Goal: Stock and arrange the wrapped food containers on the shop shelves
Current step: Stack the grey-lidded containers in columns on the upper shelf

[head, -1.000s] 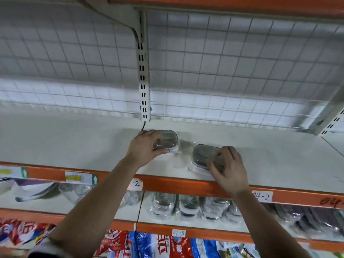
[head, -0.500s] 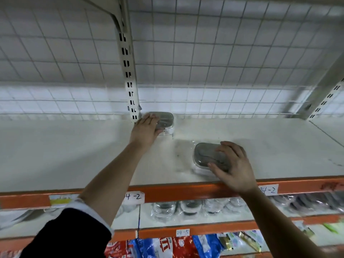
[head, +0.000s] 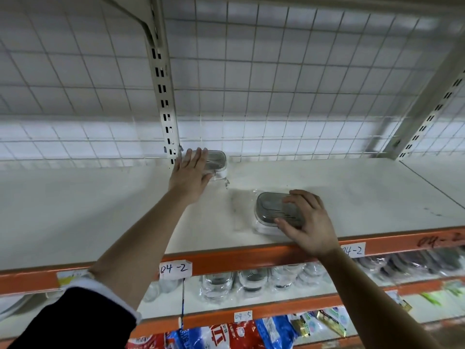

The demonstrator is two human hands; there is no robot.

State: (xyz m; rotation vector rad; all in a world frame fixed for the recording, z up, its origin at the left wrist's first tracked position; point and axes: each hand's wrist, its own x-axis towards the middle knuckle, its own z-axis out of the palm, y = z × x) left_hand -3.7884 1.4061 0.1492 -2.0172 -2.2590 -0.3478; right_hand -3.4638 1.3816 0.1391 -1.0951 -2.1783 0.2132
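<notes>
Two wrapped food containers with grey lids lie on the white top shelf (head: 75,210). The far container (head: 217,162) sits at the back against the wire grid, beside the slotted upright. My left hand (head: 190,173) rests flat on its left part, fingers straight. The near container (head: 273,212) lies close to the shelf's orange front edge. My right hand (head: 308,222) covers its right side, with fingers over the lid and the thumb at its front edge.
A slotted upright (head: 163,96) and a wire grid (head: 289,84) close off the back. The orange shelf edge (head: 226,260) carries handwritten labels. More wrapped containers (head: 251,279) fill the shelf below, and coloured packets (head: 226,335) lie lower still.
My left hand has pushed the far container back from mid-shelf to the wire grid and its fingers have straightened. My right hand stays on the near container.
</notes>
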